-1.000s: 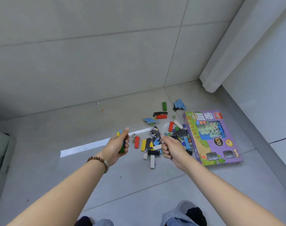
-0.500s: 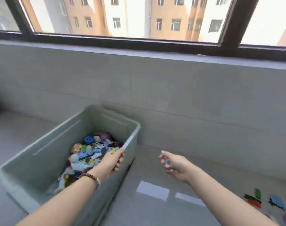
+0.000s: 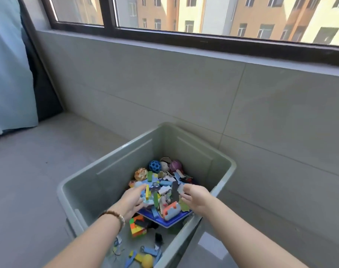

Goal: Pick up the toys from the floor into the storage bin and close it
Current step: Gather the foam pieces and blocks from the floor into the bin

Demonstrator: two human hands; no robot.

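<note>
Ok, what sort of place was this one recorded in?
Probably an enclosed balcony in a flat: grey tiled wall and floor, a wide dark-framed window facing apartment blocks, a curtain at the left, and a storage bin of toys.

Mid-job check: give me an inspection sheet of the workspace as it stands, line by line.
Surface: floor of grey tiles.
Job's things: bin open, no lid seen; toys piled inside, among them balls, blocks and a blue tray.
Clutter: nothing seen.
Grips: left hand over the toys, fingers spread; right hand over them, fingers curled, hold unclear.
Cables: nothing seen.
Surroundings: tiled wall behind the bin, window above it, curtain at left.
</note>
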